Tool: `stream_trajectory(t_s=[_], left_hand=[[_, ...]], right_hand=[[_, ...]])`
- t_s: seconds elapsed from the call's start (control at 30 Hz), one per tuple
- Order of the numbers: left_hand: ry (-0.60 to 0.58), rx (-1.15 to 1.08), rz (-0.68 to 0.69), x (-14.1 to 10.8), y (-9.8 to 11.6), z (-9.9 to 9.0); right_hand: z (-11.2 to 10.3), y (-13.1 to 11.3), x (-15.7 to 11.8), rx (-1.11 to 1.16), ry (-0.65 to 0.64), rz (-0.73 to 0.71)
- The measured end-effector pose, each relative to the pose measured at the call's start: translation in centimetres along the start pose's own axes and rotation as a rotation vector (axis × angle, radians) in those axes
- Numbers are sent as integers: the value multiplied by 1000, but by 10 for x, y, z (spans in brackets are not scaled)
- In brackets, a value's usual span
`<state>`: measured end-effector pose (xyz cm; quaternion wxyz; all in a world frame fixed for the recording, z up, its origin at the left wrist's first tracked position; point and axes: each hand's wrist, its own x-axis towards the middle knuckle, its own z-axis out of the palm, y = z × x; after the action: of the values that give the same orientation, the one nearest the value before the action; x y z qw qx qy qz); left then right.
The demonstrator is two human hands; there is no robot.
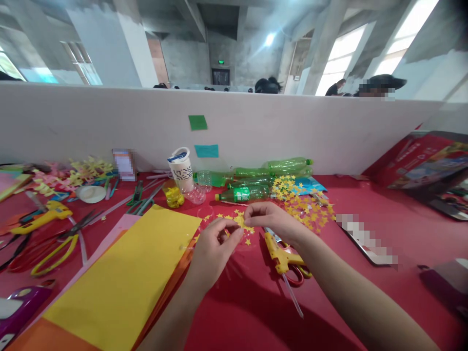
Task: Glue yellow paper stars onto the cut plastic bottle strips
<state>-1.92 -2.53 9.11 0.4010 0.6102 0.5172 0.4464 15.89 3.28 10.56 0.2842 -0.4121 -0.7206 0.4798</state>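
Stars (247, 242) could scatter if my left hand (210, 248) or right hand (274, 222), fingers curled, grip closure and contents unclear, brushes the worktop (234, 307).

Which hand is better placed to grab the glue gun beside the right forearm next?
Right, most likely: the glue gun lies close by the right hand and its forearm, while the left hand is farther from it.

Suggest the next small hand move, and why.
If its fingertips are free, which I can't tell, probably lower the right hand to pinch the loose yellow star: it lies just beyond the left hand's thumb, apart from the clustered stars.
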Motion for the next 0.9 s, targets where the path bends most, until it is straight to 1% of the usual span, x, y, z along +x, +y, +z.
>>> stream_trajectory(t_s=[0.07, 0.13, 0.17, 0.2, 0.23, 0.27, 0.3, 0.33, 0.4, 0.5, 0.6, 0.67, 0.73, 0.87, 0.9], left_hand=[[-38, -98, -33, 1, 0, 7], [-49, -191, -58, -1, -1, 11], [-40, -216, -62, -2, -2, 11], [-22, -225, -60, -4, -3, 11], [2, -220, -55, -6, -3, 10], [29, -207, -50, -8, -4, 8], [57, -192, -46, -10, -5, 5], [81, -180, -45, -11, -7, 3], [105, -172, -44, -13, -9, 0], [91, -159, -34, -12, -11, 3], [70, -125, -22, -13, -10, 9], [73, -109, -23, -14, -11, 11], [90, -104, -34, -16, -11, 10], [143, -94, -74, -17, -11, 3], [155, -89, -80, -17, -11, 2]], right_hand=[[7, -9, -7, 16, -10, -27], [9, -12, -13, 25, -8, -46], [7, -11, -17, -19, 0, -54], [3, -7, -21, -118, 20, -54], [-2, -2, -27, -202, 41, -49], [-7, 6, -34, -503, 83, -31], [-12, 16, -41, -630, 121, 11], [-17, 27, -50, -701, 131, 46], [-21, 51, -67, -815, 110, 110], [-13, 83, -86, -914, 84, 154], [-3, 100, -91, -937, 111, 166], [-2, 100, -90, -907, 141, 168], [-6, 91, -89, -850, 180, 152], [-12, 56, -91, -694, 268, 43], [-10, 46, -93, -554, 321, -2]])
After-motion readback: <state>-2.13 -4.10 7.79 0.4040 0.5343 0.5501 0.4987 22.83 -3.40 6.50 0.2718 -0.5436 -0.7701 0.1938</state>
